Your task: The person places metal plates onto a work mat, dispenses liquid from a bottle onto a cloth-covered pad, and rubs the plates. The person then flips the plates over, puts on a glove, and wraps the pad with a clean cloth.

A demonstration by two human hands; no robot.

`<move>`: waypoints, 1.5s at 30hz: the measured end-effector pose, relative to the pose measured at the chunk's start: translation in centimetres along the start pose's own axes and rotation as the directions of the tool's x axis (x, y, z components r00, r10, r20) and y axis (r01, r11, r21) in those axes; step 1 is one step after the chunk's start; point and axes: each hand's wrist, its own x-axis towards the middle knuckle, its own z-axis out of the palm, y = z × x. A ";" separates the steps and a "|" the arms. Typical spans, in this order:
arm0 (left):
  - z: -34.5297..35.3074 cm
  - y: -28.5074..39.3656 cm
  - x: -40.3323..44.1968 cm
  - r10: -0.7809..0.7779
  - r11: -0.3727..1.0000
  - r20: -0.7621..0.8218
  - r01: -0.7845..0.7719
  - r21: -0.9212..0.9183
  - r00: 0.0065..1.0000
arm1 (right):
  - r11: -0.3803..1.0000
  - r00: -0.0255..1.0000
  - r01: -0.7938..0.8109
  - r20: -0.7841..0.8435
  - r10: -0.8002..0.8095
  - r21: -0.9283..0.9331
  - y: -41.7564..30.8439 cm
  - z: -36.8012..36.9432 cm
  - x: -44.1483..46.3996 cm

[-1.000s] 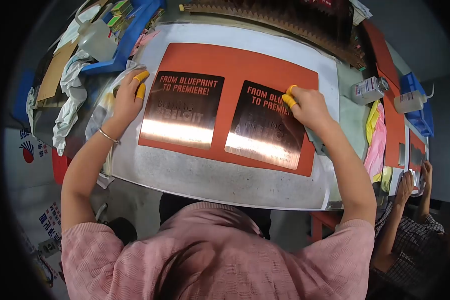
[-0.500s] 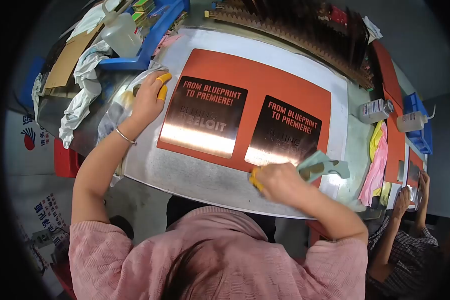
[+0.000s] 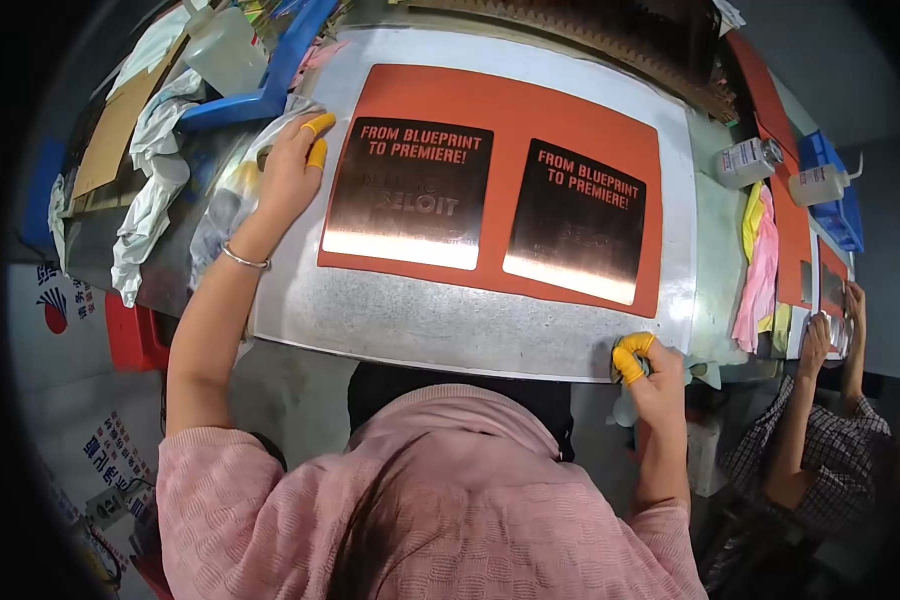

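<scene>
Plates [image 3: 410,190] lay seemingly mid-wiping, the right hand [image 3: 660,382] curled round a cloth [image 3: 625,406], the left hand [image 3: 288,172] unclear in its hold, another stroke probably wanting even pressure.

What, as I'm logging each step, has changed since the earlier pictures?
The right hand, green cloth still in its grip, has left the right plate and come toward the person, to the worktop's near edge. The left hand stays beside the orange mat; the left plate and right plate still lie on it.
</scene>
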 end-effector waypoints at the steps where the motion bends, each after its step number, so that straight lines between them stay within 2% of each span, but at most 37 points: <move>1: -0.1 -0.4 0.0 -0.025 0.996 0.011 0.026 -0.079 1.000 | 0.999 0.999 0.023 -0.036 -0.024 -0.032 0.2 -0.2 0.3; 2: -0.2 -0.8 -0.1 -0.049 0.986 0.024 0.052 -0.156 0.998 | 0.997 0.996 0.046 -0.070 -0.050 -0.063 0.6 -0.5 0.5; 3: -0.1 -1.2 -0.3 -0.170 0.938 0.057 0.180 -0.296 0.984 | 0.998 0.995 0.035 -0.089 -0.040 -0.059 1.2 -1.1 0.8; 4: -0.1 -0.8 -0.5 -0.163 0.942 0.049 0.171 -0.289 0.985 | 0.999 0.995 0.035 -0.096 -0.038 -0.031 1.4 -1.7 1.2; 6: -1.3 0.4 -1.4 -0.296 0.851 0.076 0.299 -0.432 0.952 | 0.963 0.975 0.116 -0.159 -0.157 -0.242 2.5 -3.3 2.3; 8: -2.3 1.4 -2.3 -0.350 0.763 0.181 0.392 -0.514 0.919 | 0.949 0.969 0.060 -0.210 -0.130 -0.309 3.1 -5.2 3.4; 10: -3.3 2.4 -2.8 -0.424 0.666 0.325 0.534 -0.521 0.846 | 0.967 0.951 0.107 -0.260 -0.167 -0.231 5.1 -8.0 4.9; 11: -3.7 2.9 -3.0 -0.463 0.627 0.354 0.583 -0.516 0.812 | 0.944 0.926 0.124 -0.306 -0.220 -0.305 5.9 -9.3 5.9; 12: -3.6 2.9 -3.6 -0.493 0.515 0.350 0.591 -0.620 0.797 | 0.916 0.896 0.130 -0.351 -0.272 -0.380 6.5 -10.5 6.8; 16: -3.9 3.5 -5.1 -0.524 0.522 0.335 0.606 -0.600 0.783 | 0.892 0.836 0.148 -0.428 -0.344 -0.428 7.7 -13.8 9.6; 18: -4.3 3.5 -5.5 -0.539 0.541 0.336 0.623 -0.565 0.773 | 0.942 0.770 0.128 -0.568 -0.292 -0.311 7.6 -14.0 10.6; 19: -4.5 3.5 -5.7 -0.541 0.537 0.344 0.630 -0.561 0.768 | 0.941 0.760 0.204 -0.562 -0.327 -0.272 8.3 -14.1 11.3; 22: -4.6 4.2 -5.9 -0.560 0.488 0.356 0.646 -0.587 0.748 | 0.943 0.758 0.169 -0.574 -0.310 -0.286 10.4 -12.7 12.4; 23: -4.6 4.5 -5.8 -0.575 0.459 0.347 0.643 -0.613 0.741 | 0.918 0.766 0.143 -0.546 -0.340 -0.371 12.1 -12.3 12.9; 24: -4.6 4.7 -5.8 -0.589 0.429 0.336 0.637 -0.641 0.735 | 0.916 0.771 0.144 -0.538 -0.341 -0.374 13.4 -12.5 13.1; 26: -4.5 4.5 -5.9 -0.582 0.426 0.327 0.622 -0.658 0.744 | 0.930 0.745 0.188 -0.572 -0.344 -0.316 13.3 -12.2 13.4; 28: -4.9 5.0 -5.9 -0.566 0.425 0.315 0.597 -0.680 0.762 | 0.942 0.760 0.153 -0.575 -0.305 -0.297 11.8 -11.7 12.3; 30: -5.7 6.6 -5.8 -0.518 0.724 0.101 0.498 -0.477 0.849 | 0.974 0.702 0.167 -0.675 -0.228 -0.155 8.9 -10.3 11.0; 31: -5.7 7.4 -6.1 -0.496 0.692 0.082 0.451 -0.564 0.864 | 0.951 0.658 0.261 -0.691 -0.299 -0.164 7.2 -8.8 10.0; 33: -5.5 10.5 -6.5 -0.462 0.583 0.122 0.405 -0.704 0.878 | 0.929 0.695 0.371 -0.663 -0.278 0.000 3.7 -5.3 7.7; 34: -4.9 11.9 -7.0 -0.356 0.678 0.103 0.333 -0.655 0.929 | 0.927 0.733 0.368 -0.638 -0.237 0.078 1.5 -2.9 6.7; 35: -4.2 13.6 -7.6 -0.338 0.567 0.211 0.378 -0.732 0.917 | 0.885 0.809 0.354 -0.574 -0.127 0.303 -0.2 -0.6 5.9; 36: -3.5 15.4 -8.1 -0.276 0.540 0.284 0.392 -0.745 0.918 | 0.836 0.855 0.352 -0.509 -0.103 0.421 -1.9 2.0 5.3; 37: -2.8 17.0 -8.5 -0.211 0.515 0.348 0.407 -0.754 0.913 | 0.838 0.889 0.298 -0.452 -0.070 0.457 -3.9 4.8 4.8; 38: -1.9 18.1 -8.9 -0.162 0.486 0.352 0.384 -0.785 0.922 | 0.830 0.936 0.279 -0.330 -0.123 0.483 -5.2 7.3 4.2; 39: -1.4 18.8 -9.0 -0.119 0.467 0.347 0.361 -0.807 0.930 | 0.852 0.942 0.312 -0.252 -0.221 0.421 -5.9 9.7 3.7; 40: -1.9 19.5 -8.7 -0.109 0.280 0.449 0.461 -0.842 0.887 | 0.843 0.956 0.292 -0.105 -0.274 0.453 -6.1 10.9 3.3; 41: -1.7 19.7 -8.6 -0.117 0.048 0.487 0.495 -0.868 0.865 | 0.803 0.945 0.318 -0.105 -0.309 0.504 -6.2 12.9 3.4; 42: -2.2 19.4 -8.8 -0.118 0.000 0.574 0.578 -0.816 0.810 | 0.768 0.936 0.334 -0.098 -0.337 0.546 -6.3 14.4 3.4; 43: -2.6 19.0 -9.5 -0.119 -0.147 0.622 0.605 -0.782 0.774 | 0.757 0.928 0.342 -0.073 -0.366 0.557 -6.6 15.1 3.3; 44: -2.5 18.8 -10.0 -0.104 -0.287 0.660 0.613 -0.736 0.744 | 0.748 0.933 0.277 0.016 -0.359 0.603 -6.7 15.5 3.5; 45: -2.9 18.3 -10.7 -0.153 -0.443 0.680 0.565 -0.696 0.717 | 0.747 0.933 0.205 0.104 -0.344 0.633 -6.9 16.0 3.6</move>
